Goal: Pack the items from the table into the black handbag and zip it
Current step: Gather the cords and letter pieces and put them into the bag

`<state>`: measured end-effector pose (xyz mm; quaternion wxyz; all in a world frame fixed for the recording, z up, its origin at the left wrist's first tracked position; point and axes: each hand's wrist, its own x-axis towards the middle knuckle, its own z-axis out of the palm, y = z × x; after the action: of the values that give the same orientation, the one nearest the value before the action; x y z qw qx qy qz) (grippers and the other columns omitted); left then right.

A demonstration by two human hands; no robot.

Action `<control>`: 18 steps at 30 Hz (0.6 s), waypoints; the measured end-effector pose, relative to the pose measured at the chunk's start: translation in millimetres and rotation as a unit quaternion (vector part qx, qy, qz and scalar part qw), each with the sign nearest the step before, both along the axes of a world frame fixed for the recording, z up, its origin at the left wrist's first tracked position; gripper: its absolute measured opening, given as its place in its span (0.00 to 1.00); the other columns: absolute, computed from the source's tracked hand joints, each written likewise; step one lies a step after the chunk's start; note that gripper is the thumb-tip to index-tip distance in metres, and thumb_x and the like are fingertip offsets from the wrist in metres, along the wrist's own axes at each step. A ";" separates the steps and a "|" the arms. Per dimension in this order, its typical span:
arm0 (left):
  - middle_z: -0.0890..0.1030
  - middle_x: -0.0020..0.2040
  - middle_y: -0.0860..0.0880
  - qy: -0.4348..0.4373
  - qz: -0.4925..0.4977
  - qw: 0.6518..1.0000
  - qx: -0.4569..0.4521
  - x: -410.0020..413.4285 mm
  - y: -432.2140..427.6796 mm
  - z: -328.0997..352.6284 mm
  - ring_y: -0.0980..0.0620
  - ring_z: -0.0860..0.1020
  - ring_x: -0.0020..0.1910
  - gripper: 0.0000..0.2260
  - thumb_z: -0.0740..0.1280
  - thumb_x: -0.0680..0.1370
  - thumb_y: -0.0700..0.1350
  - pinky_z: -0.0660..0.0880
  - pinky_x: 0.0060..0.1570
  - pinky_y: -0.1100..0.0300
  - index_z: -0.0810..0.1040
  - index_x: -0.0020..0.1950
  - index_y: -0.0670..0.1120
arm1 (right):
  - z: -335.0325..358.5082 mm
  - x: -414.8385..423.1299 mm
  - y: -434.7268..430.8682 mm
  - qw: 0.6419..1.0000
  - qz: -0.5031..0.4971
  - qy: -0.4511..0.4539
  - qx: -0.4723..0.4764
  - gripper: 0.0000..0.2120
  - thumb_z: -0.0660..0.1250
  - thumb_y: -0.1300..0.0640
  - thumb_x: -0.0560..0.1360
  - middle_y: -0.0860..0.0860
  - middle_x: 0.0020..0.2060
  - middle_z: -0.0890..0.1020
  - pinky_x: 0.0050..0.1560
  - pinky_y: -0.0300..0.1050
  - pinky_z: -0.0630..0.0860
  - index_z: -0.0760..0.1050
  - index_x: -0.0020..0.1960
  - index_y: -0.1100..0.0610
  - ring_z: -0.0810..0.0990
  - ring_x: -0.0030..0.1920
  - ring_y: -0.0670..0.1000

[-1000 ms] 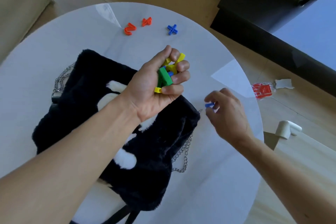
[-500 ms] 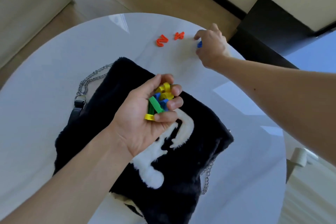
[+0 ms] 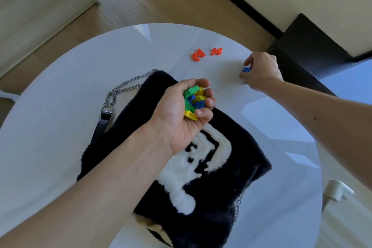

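Observation:
A furry black handbag (image 3: 221, 183) with a white figure on it lies flat on the round white table (image 3: 60, 127). Its chain strap (image 3: 122, 88) trails off to the upper left. My left hand (image 3: 179, 115) hovers over the bag's top, shut on a bunch of green, yellow and blue plastic pieces (image 3: 194, 102). My right hand (image 3: 261, 71) is at the far right of the table, fingers closed on a blue plastic piece (image 3: 246, 69). Two orange pieces (image 3: 198, 54) (image 3: 217, 51) lie on the table beyond the bag.
The table's far edge curves just behind the orange pieces. A black cabinet (image 3: 314, 50) stands beyond the table at the right. A white object (image 3: 338, 191) sits on the wooden floor at the lower right.
My right hand went from near the bag out to the blue cross piece at the far side, closed on it, and has pulled back slightly toward me. My left hand kept its bunch.

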<state>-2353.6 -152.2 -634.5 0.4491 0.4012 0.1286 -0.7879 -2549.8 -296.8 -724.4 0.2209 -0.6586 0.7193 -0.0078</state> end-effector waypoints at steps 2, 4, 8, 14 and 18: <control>0.73 0.35 0.45 -0.008 -0.004 1.000 0.006 -0.2 0.9 -1.8 0.53 0.70 0.31 0.13 0.57 0.82 0.44 0.63 0.18 0.67 0.75 0.41 0.42 | 2.3 2.3 3.6 1.000 -0.001 0.015 0.009 0.06 0.73 0.62 0.73 0.58 0.55 0.75 0.35 0.42 0.73 0.80 0.49 0.60 0.74 0.46 0.54; 0.73 0.35 0.45 -0.016 -0.005 1.000 0.019 -1.9 3.1 -4.2 0.52 0.70 0.31 0.13 0.57 0.82 0.44 0.63 0.18 0.67 0.75 0.41 0.41 | 4.8 4.1 10.8 0.999 0.025 0.030 0.025 0.05 0.74 0.62 0.72 0.56 0.50 0.75 0.38 0.47 0.79 0.81 0.47 0.60 0.75 0.42 0.53; 0.73 0.35 0.45 -0.028 -0.006 0.999 0.034 -6.4 6.1 -7.1 0.51 0.71 0.31 0.14 0.57 0.82 0.43 0.66 0.19 0.67 0.75 0.41 0.40 | 25.3 13.7 23.5 0.995 0.001 -0.071 0.071 0.04 0.74 0.61 0.74 0.57 0.44 0.83 0.44 0.47 0.84 0.82 0.48 0.62 0.85 0.40 0.53; 0.78 0.37 0.44 -0.040 -0.015 0.999 0.020 -5.1 -9.7 -5.3 0.49 0.77 0.34 0.17 0.57 0.84 0.49 0.75 0.24 0.64 0.78 0.45 0.40 | 117.2 65.1 61.9 0.916 0.159 -0.362 0.068 0.05 0.73 0.67 0.69 0.58 0.39 0.83 0.39 0.44 0.84 0.82 0.43 0.59 0.84 0.36 0.50; 0.77 0.26 0.51 0.016 -0.019 0.998 -0.065 6.3 -15.9 2.2 0.56 0.79 0.26 0.23 0.58 0.81 0.42 0.77 0.30 0.65 0.77 0.26 0.44 | 142.8 87.1 86.4 0.914 0.365 -0.173 -0.036 0.06 0.73 0.60 0.70 0.49 0.45 0.80 0.46 0.46 0.76 0.83 0.46 0.54 0.78 0.41 0.46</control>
<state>-2347.3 -168.0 -632.3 0.4565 0.3608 0.0769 -0.8096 -2462.7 -210.4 -581.5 0.3058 -0.8710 0.3787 -0.0667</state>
